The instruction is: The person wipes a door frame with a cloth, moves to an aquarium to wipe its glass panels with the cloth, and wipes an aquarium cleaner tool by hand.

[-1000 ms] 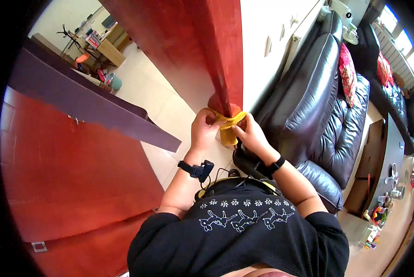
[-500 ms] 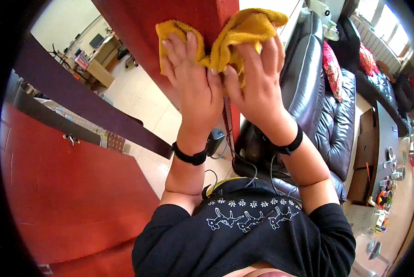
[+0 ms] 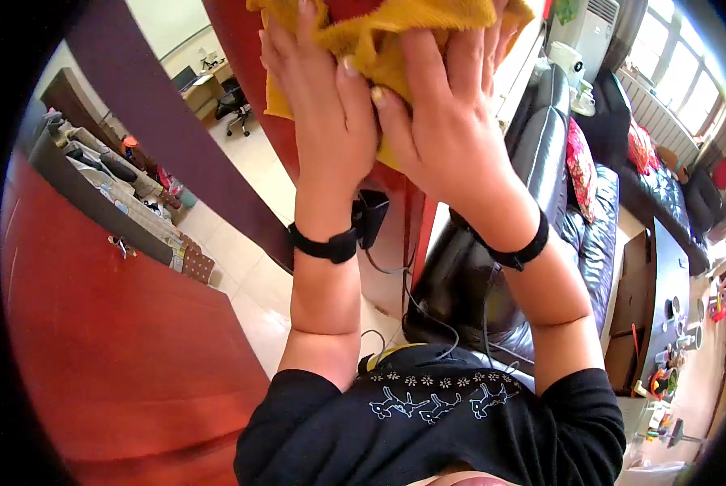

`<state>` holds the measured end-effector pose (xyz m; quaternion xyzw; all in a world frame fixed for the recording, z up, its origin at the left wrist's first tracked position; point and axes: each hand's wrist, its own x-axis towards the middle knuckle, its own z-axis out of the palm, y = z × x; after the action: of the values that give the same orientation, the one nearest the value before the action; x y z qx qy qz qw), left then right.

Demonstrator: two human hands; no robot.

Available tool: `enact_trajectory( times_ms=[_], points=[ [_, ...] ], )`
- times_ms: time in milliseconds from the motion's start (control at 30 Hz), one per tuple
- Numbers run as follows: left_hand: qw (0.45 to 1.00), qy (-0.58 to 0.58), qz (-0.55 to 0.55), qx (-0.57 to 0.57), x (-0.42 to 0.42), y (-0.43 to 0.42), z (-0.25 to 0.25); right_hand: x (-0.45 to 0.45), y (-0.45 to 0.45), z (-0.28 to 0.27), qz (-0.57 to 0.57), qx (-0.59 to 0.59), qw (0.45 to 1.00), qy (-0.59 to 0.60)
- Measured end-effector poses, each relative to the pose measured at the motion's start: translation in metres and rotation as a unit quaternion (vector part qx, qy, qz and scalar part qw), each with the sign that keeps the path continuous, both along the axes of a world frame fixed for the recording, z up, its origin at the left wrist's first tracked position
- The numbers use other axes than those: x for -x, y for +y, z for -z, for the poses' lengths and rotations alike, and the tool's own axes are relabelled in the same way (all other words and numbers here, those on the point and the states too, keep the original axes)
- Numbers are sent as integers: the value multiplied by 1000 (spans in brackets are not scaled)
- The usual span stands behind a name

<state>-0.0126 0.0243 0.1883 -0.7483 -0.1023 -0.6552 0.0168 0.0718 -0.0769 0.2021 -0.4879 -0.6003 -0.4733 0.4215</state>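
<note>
Red panel [image 3: 245,40] at twelve o'clock, left hand [image 3: 330,121] and right hand [image 3: 456,134] open on yellow cloth [image 3: 428,18], black sofa [image 3: 545,146] at three

"Where were those hands?"
"Up high! Left hand [image 3: 335,125] and right hand [image 3: 460,150] lay spread across the mustard-yellow cloth [image 3: 460,16], on the red panel [image 3: 245,49]!"
"Nearby?"
"A black leather sofa [image 3: 545,146] gleamed!"

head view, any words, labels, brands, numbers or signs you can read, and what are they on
No text can be read anywhere here.
Black shirt: white flower and animal outlines, no lettering seen.
Yellow cloth: no lettering seen.
Black device at the left wrist: no readable marking.
Dark table: a small pale mark, too small to read.
</note>
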Motion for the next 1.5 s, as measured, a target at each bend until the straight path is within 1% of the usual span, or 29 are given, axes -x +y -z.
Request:
enact_trajectory(
  times_ms=[67, 100, 167, 200, 267, 300, 333, 367, 400, 433, 467, 500, 567, 633, 733, 800, 867, 900, 1000, 1100, 1167, 1200, 1233, 1267, 1333, 1400, 1467, 1500],
  points=[
    [1000, -13, 1, -1, -1, 11, -4, -5, 5, -14, 45, 105, 993, 28],
    [1000, -16, -8, -1, 0, 15, -4, -8, 14, -18, 27, 38, 998, -31],
    [999, -21, -24, -1, 0, 24, 0, -6, 12, -19, 38, 29, 995, -83],
    [999, -22, -31, 0, 0, 27, 2, -2, 8, -19, 36, 29, 995, -84],
    [999, -22, -37, 0, 1, 33, 5, 2, 4, -18, 56, 85, 991, -84],
    [1000, -8, -22, -7, 4, 37, 4, -1, 8, -17, 57, 83, 992, -82],
    [1000, -1, -13, -12, 5, 37, 6, -8, 15, -14, 98, 90, 981, -144],
    [1000, 6, -4, -17, 6, 36, 7, -10, 20, -9, 121, 92, 973, -174],
    [1000, 10, -11, 7, 9, 29, 13, -12, 26, -4, 142, 92, 964, -205],
    [1000, 12, -12, 18, 7, 30, 20, -4, 30, -6, 147, 19, 970, -194],
    [999, 14, -13, 28, 5, 30, 28, 0, 17, -7, 189, 67, 960, -195],
    [999, -14, -16, 49, 2, 36, 41, 10, 0, -16, 229, 115, 946, -198],
    [997, -42, -16, 70, 1, 38, 54, 12, -2, -12, 237, 123, 939, -217],
    [994, 6, -30, 107, 10, 37, 60, 10, -1, -6, 251, 138, 923, -257],
    [993, 12, 8, 118, 14, 33, 68, 11, 4, 4, 260, 160, 899, -313],
    [992, 14, 19, 127, 15, 31, 77, 6, -1, 7, 239, 156, 903, -321],
    [989, 25, 22, 142, 14, 28, 92, 6, -6, 7, 262, 164, 875, -373],
    [988, 33, 23, 151, 14, 26, 100, 5, -9, 9, 259, 164, 871, -384],
    [982, 49, 31, 181, 12, 18, 124, 6, -14, 20, 207, 190, 884, -374],
    [976, 54, 39, 206, 12, 12, 142, 3, -17, 38, 112, 235, 912, -316],
    [973, 58, 42, 220, 13, 10, 152, 0, -17, 56, -7, 286, 931, -225],
    [971, 62, 44, 228, 14, 9, 157, -1, -15, 65, -89, 317, 932, -153],
    [968, 67, 44, 236, 14, 8, 163, -2, -14, 75, -180, 355, 915, -61],
    [965, 78, 44, 245, 17, 7, 168, -1, -12, 84, -264, 381, 885, 34],
    [956, 111, 42, 268, 23, 4, 182, 2, -9, 103, -374, 414, 805, 202],
    [944, 140, 46, 294, 25, 4, 199, 8, -6, 122, -430, 426, 722, 336],
    [935, 139, 72, 319, 29, 6, 219, 13, -2, 140, -444, 428, 668, 417],
    [930, 129, 92, 332, 31, 8, 230, 16, 1, 148, -438, 429, 657, 437]
  ],
)
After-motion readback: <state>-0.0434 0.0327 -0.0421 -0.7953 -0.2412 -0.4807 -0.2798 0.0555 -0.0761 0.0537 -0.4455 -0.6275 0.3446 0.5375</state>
